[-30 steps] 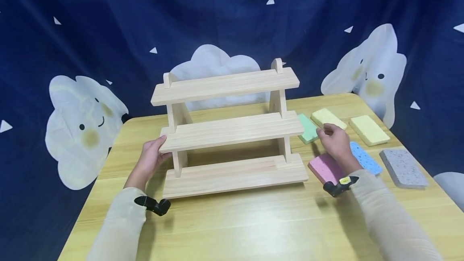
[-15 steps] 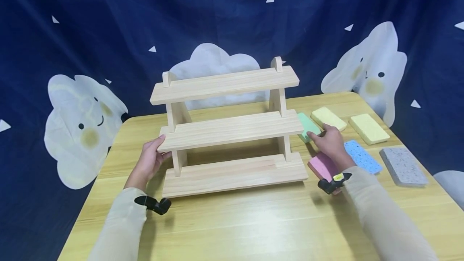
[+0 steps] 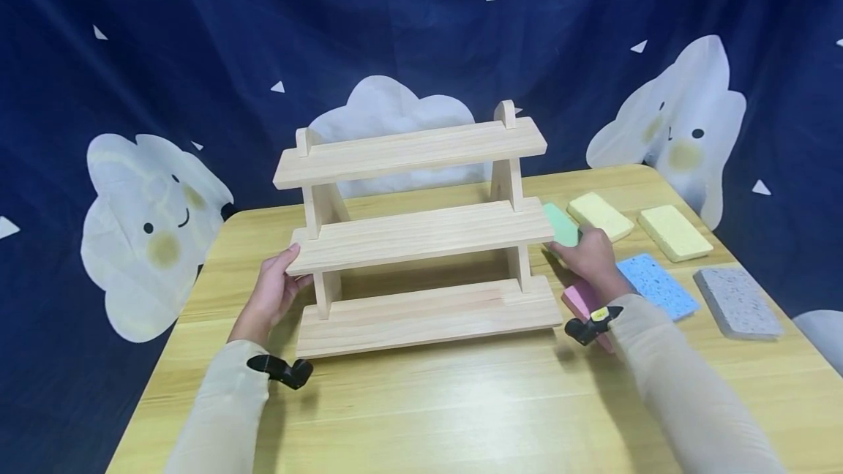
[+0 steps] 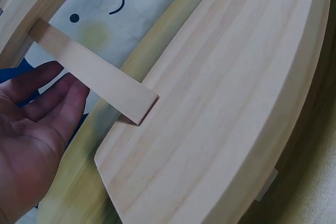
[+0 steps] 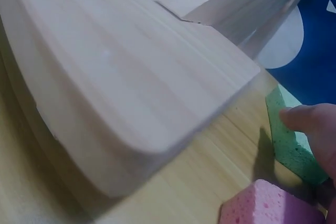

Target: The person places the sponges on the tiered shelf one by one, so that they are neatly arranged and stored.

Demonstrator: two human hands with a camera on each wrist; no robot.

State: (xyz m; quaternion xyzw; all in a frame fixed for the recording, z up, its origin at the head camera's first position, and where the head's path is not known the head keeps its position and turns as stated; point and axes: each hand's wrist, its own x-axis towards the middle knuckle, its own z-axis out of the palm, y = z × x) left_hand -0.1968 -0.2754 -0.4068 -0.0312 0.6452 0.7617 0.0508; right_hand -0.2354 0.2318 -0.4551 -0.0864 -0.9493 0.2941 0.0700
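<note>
A three-tier wooden display shelf (image 3: 415,235) stands in the middle of the head view. My left hand (image 3: 272,287) grips the left end of its middle board, thumb on top and fingers below. In the left wrist view, these fingers curl beside an upright. At the shelf's right side, my right hand (image 3: 591,262) holds a green sponge (image 3: 561,224) lying on the table. The thumb presses its near face in the right wrist view; the other fingers are mostly hidden. A pink sponge (image 5: 270,205) lies just below that hand, partly covered by the wrist in the head view.
Two yellow sponges (image 3: 675,232) lie at the back right of the wooden table (image 3: 421,415). Nearer are a speckled blue sponge (image 3: 658,286) and a grey sponge (image 3: 737,303). A dark blue curtain (image 3: 421,13) with white clouds hangs behind.
My right hand has moved left and down onto the green sponge, uncovering more of the blue sponge. The left hand keeps its grip on the shelf, which has not moved.
</note>
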